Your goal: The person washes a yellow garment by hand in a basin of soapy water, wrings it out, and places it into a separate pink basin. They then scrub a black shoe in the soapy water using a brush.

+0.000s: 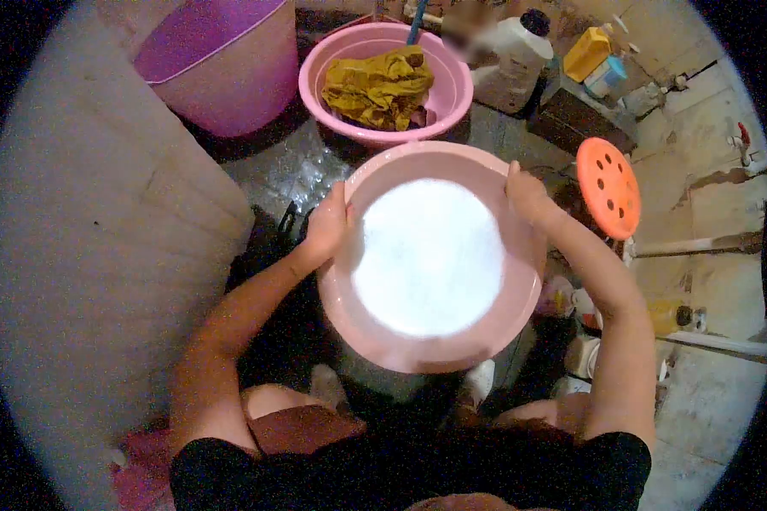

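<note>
Between my hands is a round pink basin (435, 353), filled at its middle with bright white suds (428, 258). My left hand (328, 228) grips its rim on the left, thumb over the edge. On the opposite side my right hand (527, 194) is closed round the upper right rim. Just beyond the far rim stands a second pink basin (309, 85), with a mustard-coloured cloth (379, 83) heaped inside it. The fingers under the rim of the held basin are hidden.
A large purple tub (239, 94) stands at the back left, beside a pale wall (128, 238). To the right are a white jug (516, 64), a yellow bottle (586, 53) and an orange perforated disc (608, 188). The dark floor (294, 166) looks wet.
</note>
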